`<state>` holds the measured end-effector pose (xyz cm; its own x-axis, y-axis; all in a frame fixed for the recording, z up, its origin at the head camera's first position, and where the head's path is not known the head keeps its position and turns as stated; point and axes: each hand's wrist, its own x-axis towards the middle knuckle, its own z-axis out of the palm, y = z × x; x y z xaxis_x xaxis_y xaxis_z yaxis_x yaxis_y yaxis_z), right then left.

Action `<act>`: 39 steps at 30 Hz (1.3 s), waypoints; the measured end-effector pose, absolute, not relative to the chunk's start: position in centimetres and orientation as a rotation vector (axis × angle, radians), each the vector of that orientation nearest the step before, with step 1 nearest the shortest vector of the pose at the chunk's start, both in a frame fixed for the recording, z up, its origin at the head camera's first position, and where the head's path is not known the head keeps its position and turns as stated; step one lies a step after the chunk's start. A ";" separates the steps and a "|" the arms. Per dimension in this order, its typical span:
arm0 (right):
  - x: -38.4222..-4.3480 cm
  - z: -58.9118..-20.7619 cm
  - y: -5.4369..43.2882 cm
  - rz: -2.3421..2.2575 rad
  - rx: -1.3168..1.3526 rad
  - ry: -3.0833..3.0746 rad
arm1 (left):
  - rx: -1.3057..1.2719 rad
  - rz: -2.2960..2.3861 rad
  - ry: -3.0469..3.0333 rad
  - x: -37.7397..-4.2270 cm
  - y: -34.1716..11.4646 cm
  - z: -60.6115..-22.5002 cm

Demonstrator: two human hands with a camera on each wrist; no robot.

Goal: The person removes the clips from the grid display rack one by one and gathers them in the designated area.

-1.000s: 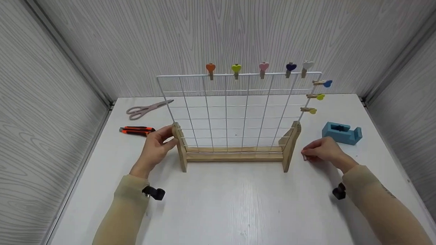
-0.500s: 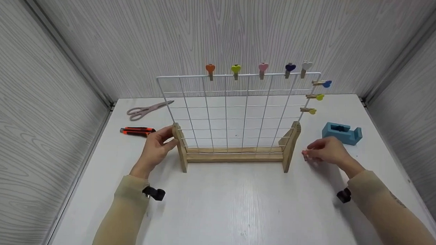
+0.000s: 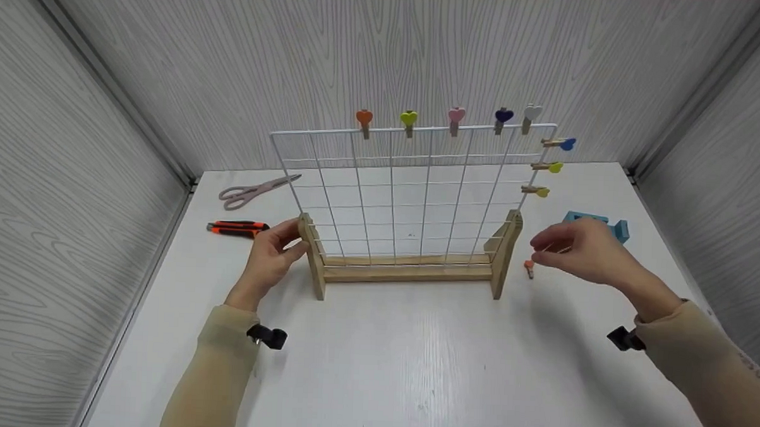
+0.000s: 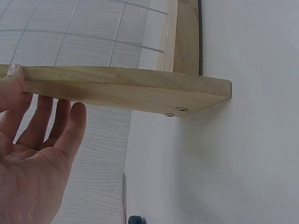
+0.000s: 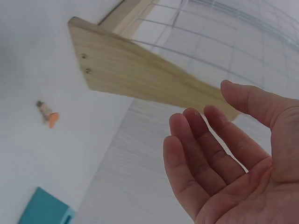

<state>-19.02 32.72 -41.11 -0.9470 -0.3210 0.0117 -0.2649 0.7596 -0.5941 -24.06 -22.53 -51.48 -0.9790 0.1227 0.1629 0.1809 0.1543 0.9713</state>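
A white wire grid [image 3: 409,189] stands upright in a wooden stand [image 3: 409,276] on the table. My left hand [image 3: 268,260] holds the stand's left side post [image 4: 117,86], thumb on one face and fingers on the other. Near the right post [image 5: 140,67] my right hand [image 3: 587,251] is raised, fingers parted, with nothing in it. Below its fingertips, a small orange heart clothespin [image 3: 529,268] lies on the table. Heart clothespins in several colours, such as an orange one [image 3: 365,121] and a pink one [image 3: 456,120], line the grid's top; a blue one [image 3: 562,144] and two yellow ones hang on its right edge.
A teal tape dispenser [image 3: 621,231] sits at the back right, partly hidden behind my right hand. Pink-handled scissors [image 3: 254,192] and an orange-black utility knife [image 3: 234,228] lie at the left. Walls with a wood-grain pattern enclose the table's back and sides.
My right hand has let go of the orange clothespin, leaving it on the table, and has lifted up and to the right with fingers spread. My left hand keeps its place on the post.
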 end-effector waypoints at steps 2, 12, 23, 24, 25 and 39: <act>-18.4 -39.5 31.6 -0.952 -0.554 2.861 | -0.308 -1.993 -2.349 -24.0 -22.5 -51.4; -18.0 -32.4 26.3 -0.925 -1.001 2.869 | -0.336 -1.981 -2.366 -24.2 -22.3 -51.2; -19.1 -24.8 21.5 -0.955 -1.271 2.908 | -0.374 -1.992 -2.352 -24.5 -22.0 -51.4; -19.2 -24.1 21.1 -0.962 -1.295 2.914 | -0.375 -1.995 -2.353 -24.5 -21.9 -51.4; -19.4 -23.5 20.6 -0.972 -1.311 2.924 | -0.377 -1.994 -2.355 -24.5 -21.9 -51.5; -24.0 -20.9 13.7 -0.912 -1.064 3.062 | -0.343 -1.994 -2.392 -24.5 -22.2 -51.2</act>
<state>-24.00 13.74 -20.93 -0.7775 -0.5065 0.3727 -0.6279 0.6582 -0.4153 -24.48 -22.16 -51.18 -0.9760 0.1614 0.1460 0.1727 0.1659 0.9709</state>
